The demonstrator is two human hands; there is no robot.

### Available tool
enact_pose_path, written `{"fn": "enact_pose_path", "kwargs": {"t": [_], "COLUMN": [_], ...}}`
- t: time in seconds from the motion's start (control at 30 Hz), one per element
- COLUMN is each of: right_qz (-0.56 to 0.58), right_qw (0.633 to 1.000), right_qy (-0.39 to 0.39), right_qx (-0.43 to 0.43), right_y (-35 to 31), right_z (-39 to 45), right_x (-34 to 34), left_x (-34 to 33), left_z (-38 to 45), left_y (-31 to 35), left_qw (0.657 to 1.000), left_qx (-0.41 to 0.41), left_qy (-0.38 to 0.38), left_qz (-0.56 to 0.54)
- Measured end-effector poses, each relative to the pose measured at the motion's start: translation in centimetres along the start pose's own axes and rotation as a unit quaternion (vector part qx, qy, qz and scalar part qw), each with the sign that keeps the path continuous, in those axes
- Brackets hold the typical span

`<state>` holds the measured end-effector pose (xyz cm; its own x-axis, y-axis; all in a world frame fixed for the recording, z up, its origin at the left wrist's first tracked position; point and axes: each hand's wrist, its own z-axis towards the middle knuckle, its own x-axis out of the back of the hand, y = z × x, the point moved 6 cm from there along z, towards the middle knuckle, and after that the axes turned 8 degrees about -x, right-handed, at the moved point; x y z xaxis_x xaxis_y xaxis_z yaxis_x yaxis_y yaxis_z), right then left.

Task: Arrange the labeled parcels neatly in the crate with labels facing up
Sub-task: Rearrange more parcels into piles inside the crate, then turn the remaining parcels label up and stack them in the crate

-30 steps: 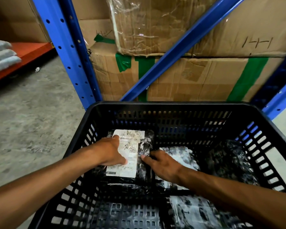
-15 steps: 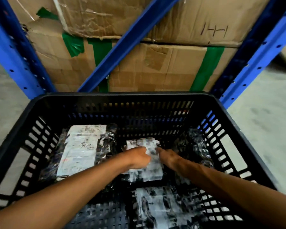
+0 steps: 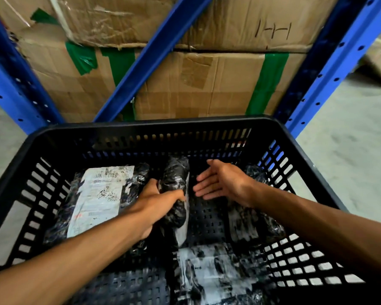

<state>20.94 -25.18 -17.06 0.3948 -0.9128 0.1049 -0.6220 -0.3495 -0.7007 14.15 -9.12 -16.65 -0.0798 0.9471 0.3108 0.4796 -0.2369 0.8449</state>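
Note:
A black slatted crate [image 3: 154, 126] stands in front of me. At its left lies a black plastic parcel [image 3: 99, 199] with its white label facing up. My left hand [image 3: 156, 205] grips a second black parcel [image 3: 174, 181] in the middle, tipped up on its edge so its white label faces right. My right hand [image 3: 222, 181] hovers just right of it, fingers spread, holding nothing. A third parcel [image 3: 251, 216] lies at the right, partly under my right forearm. A fourth parcel [image 3: 209, 276], with a blurred white label, lies at the near side.
Behind the crate stands a blue metal rack [image 3: 330, 69] with a diagonal brace [image 3: 150, 60], holding stacked cardboard boxes [image 3: 196, 84] with green tape. Grey concrete floor [image 3: 348, 150] shows to the right and left of the crate.
The middle parcel, flat with its label up before, now stands tipped on edge in my left hand. My right hand has let go and moved off to the right, open.

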Motion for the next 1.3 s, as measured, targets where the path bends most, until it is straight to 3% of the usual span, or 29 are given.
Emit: {"fn": "enact_pose_path", "kwargs": {"t": [0.1,0.2,0.3,0.37,0.47,0.57,0.83,0.97,1.07,1.17,1.3], "right_qz": [-0.203,-0.151,-0.121,-0.127,-0.128,-0.178,-0.217,-0.263,-0.323,-0.356,-0.482], "right_qw": [0.975,0.988,0.991,0.986,0.976,0.962,0.960,0.962,0.944,0.932,0.871], "right_qy": [0.092,0.024,0.041,0.070,0.124,0.164,0.147,0.072,0.070,0.068,0.075], "right_qx": [-0.008,0.004,0.040,0.081,0.123,0.124,0.103,0.022,-0.017,-0.001,0.052], "right_y": [0.7,1.1,0.5,-0.5,-1.8,-2.0,0.2,2.9,4.0,3.7,1.2], "right_z": [-0.2,-0.8,-1.6,-2.3,-3.1,-2.5,1.9,4.7,6.7,6.4,4.2], "right_x": [1.7,1.5,2.0,2.5,3.8,4.1,2.1,-0.1,-0.3,-0.2,-0.1], "left_x": [0.6,0.7,1.0,1.1,1.8,0.9,-2.1,-2.8,-3.1,-3.1,-3.6], "left_z": [-0.7,-1.6,-2.0,-2.0,-1.6,-1.1,0.4,1.4,2.4,1.6,0.9], "left_y": [-0.3,0.0,0.0,0.2,0.6,-0.2,-1.0,-2.1,-2.4,-1.8,-2.4], "left_qw": [0.985,0.953,0.945,0.953,0.986,0.995,0.994,0.992,0.992,0.993,0.988], "left_qx": [0.016,0.033,0.038,0.025,-0.004,0.026,0.090,0.115,0.113,0.093,0.028], "left_qy": [-0.055,-0.135,-0.150,-0.139,-0.067,-0.054,-0.043,-0.056,-0.053,-0.056,-0.102], "left_qz": [-0.161,-0.270,-0.287,-0.269,-0.150,-0.084,-0.035,0.009,0.033,0.044,0.114]}}
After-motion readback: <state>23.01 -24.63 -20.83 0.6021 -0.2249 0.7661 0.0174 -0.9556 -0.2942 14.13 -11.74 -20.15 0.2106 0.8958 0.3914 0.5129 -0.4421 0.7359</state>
